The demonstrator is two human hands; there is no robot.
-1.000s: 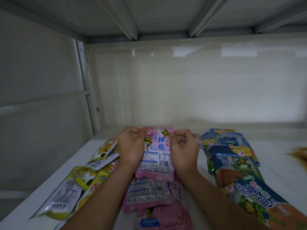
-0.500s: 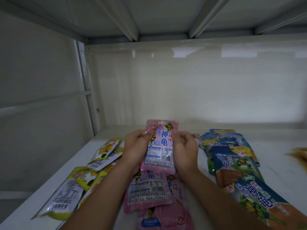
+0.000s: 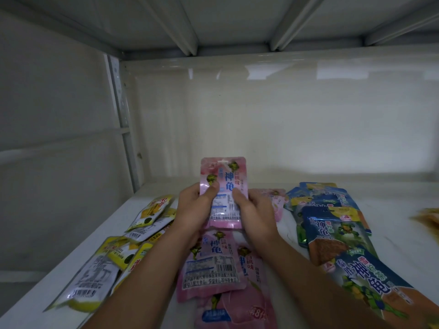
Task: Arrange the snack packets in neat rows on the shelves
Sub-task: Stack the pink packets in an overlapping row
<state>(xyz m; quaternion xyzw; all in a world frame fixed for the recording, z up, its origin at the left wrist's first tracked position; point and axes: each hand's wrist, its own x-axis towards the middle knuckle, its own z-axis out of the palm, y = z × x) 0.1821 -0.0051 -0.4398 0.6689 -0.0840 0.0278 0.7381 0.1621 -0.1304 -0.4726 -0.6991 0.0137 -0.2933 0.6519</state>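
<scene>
1. The left hand [image 3: 193,210] and the right hand [image 3: 255,213] hold together one pink glossy plastic snack packet [image 3: 223,186], upright, above the white shelf [image 3: 392,236].
2. The grip of each hand pinches the lower half of this packet: both thumbs press on its front, and the other fingers are curled behind it.
3. Under the wrists lies a row of more pink packets [image 3: 213,264]; they overlap each other.
4. At the left lie yellow and silver packets [image 3: 147,214] in a loose row.
5. At the right lie blue packets with a turtle picture [image 3: 332,231], also overlapping.
6. Another pink packet [image 3: 273,198] lies flat just behind the right hand.
</scene>
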